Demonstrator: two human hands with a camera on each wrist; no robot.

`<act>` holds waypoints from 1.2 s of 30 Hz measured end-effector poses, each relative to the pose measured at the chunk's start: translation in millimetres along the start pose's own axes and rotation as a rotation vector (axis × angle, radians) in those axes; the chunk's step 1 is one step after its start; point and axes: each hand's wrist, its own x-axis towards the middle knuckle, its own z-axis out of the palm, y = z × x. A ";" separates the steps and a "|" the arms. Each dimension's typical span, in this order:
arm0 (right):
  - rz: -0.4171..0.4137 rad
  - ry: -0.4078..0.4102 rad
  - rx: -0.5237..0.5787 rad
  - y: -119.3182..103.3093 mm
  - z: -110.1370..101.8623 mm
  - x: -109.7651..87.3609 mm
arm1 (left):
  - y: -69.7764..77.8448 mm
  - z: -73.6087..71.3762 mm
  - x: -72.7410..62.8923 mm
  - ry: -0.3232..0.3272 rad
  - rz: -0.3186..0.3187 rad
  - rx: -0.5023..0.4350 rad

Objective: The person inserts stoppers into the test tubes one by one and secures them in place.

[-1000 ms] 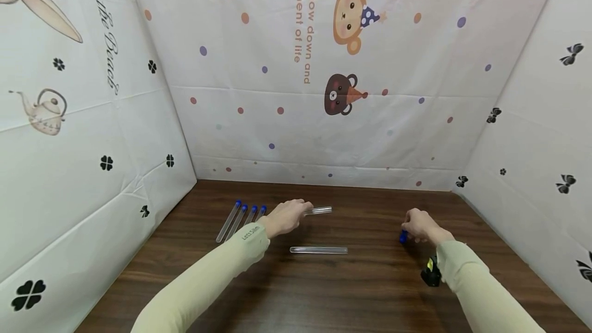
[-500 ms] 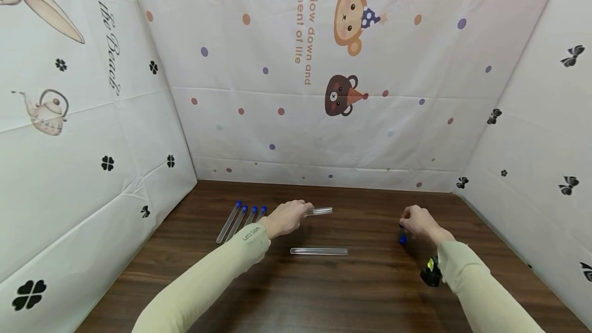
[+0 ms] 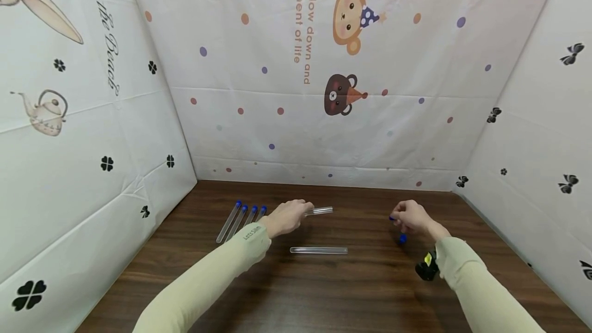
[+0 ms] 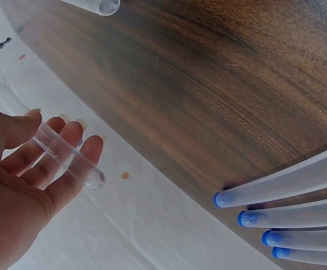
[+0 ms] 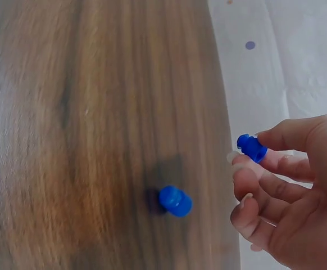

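My left hand [image 3: 287,217] grips a clear test tube [image 4: 62,147] between thumb and fingers; its rounded end shows past the fingers in the left wrist view, its other end points right in the head view. At the right, my right hand [image 3: 413,217] pinches a small blue stopper [image 5: 252,147] between thumb and fingertips, raised above the table. A second blue stopper [image 5: 175,201] lies on the table close to that hand. Another clear test tube [image 3: 319,251] lies sideways on the table between the two hands, without a stopper.
Several test tubes [image 3: 228,222] with blue stoppers lie side by side left of my left hand, partly behind the sleeve. White printed sheets [image 3: 305,137] wall the wooden table [image 3: 324,297] at the back and both sides. A black device [image 3: 427,267] sits at the right wrist.
My right hand has lifted one blue stopper off the table and moved a little left and away with it. The other stopper stays behind. My left hand keeps its place with the test tube.
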 end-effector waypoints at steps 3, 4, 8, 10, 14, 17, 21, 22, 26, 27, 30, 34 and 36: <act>0.014 -0.023 0.079 -5.9 -0.6 0.8 | 0.1 -0.5 -0.4 0.001 0.000 -0.005; 0.014 -0.033 0.099 -7.9 -0.8 0.8 | 0.2 -0.5 -0.4 0.001 -0.001 -0.010; 0.017 -0.060 0.176 -14.1 -0.2 1.1 | 0.5 0.5 0.0 -0.003 -0.005 -0.021; 0.012 -0.073 0.201 -16.2 0.1 1.3 | 0.7 1.0 0.6 -0.006 -0.006 -0.026; -0.012 -0.074 0.205 -18.8 0.7 2.5 | 0.5 2.2 1.8 -0.009 -0.006 -0.024; -0.035 -0.061 0.183 -20.9 1.5 4.2 | 0.2 2.8 2.5 -0.009 -0.005 -0.021; -0.038 -0.050 0.170 -24.0 3.4 6.7 | 0.2 3.4 2.9 -0.011 -0.002 -0.019; -0.036 -0.049 0.172 -24.8 4.0 7.5 | 0.3 3.4 3.0 -0.012 -0.002 -0.020; -0.039 -0.056 0.196 -29.4 6.6 9.6 | 1.2 4.0 3.4 -0.008 0.001 -0.015; -0.042 -0.058 0.202 -30.8 7.2 9.9 | 1.5 3.9 3.4 -0.006 0.002 -0.015; -0.036 -0.067 0.228 -35.8 9.3 10.1 | 1.7 4.3 3.8 0.000 0.005 -0.018; -0.027 -0.071 0.241 -41.8 11.4 11.0 | 1.6 4.4 4.6 -0.002 0.005 -0.023; -0.023 -0.072 0.243 -44.5 12.3 11.6 | 1.7 4.2 4.9 -0.006 0.003 -0.025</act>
